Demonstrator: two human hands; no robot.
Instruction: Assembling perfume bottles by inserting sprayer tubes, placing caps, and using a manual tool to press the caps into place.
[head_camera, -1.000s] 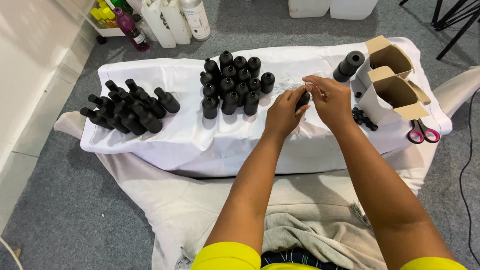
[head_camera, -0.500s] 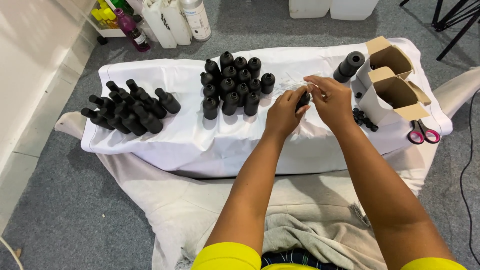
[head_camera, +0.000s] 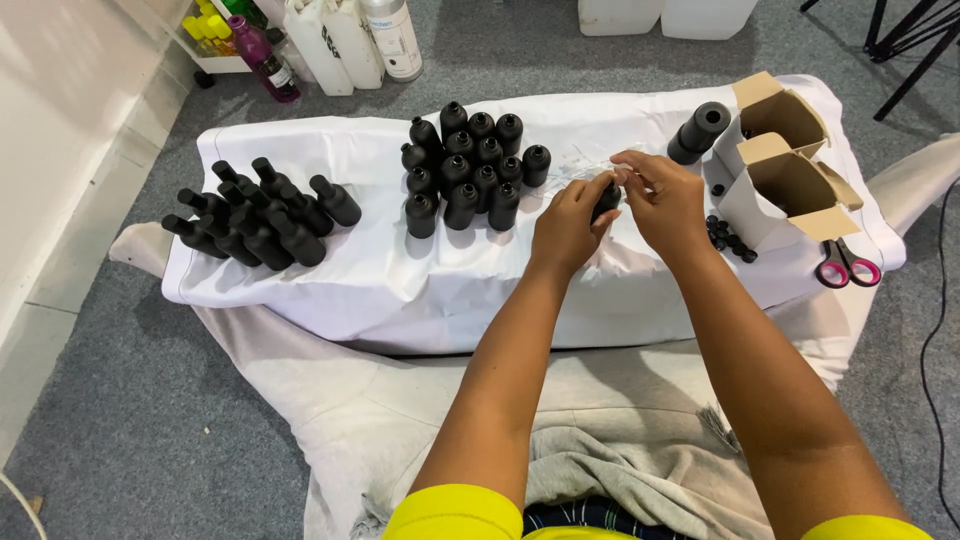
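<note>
My left hand grips a small black bottle over the white cloth-covered low table. My right hand pinches at the bottle's top with its fingertips; something thin and clear shows between the fingers. Just left of my hands stands a cluster of several upright black bottles. Farther left, several more black bottles lie on their sides in a pile.
Two open cardboard boxes stand at the right, with a black bottle lying behind them, small black caps in front and pink-handled scissors near the edge. White jugs and coloured bottles stand on the floor behind.
</note>
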